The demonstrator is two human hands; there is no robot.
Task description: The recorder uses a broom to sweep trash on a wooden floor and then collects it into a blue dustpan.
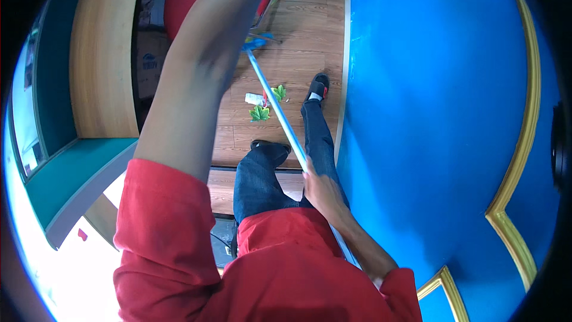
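My right hand (325, 195) is closed around the light-blue handle (278, 108) of a long-handled floor tool, a broom or a mop. The handle slants from beside my hip up to a small blue head (257, 42) on the floor near a red chair (190, 0). My left forearm (185, 107) stretches up across the view, and its hand is past the top edge, out of sight. On the floor by the handle lie a green leaf (259, 113), another green leaf (279, 92) and a crumpled white piece (256, 99) of litter.
A blue wall (429, 95) with gold trim rises close on my right. On the left stand a pale wooden panel (104, 53) and a teal ledge (80, 164). A cardboard box (152, 53) sits behind the panel. My feet stand apart on the wood-look floor (307, 18).
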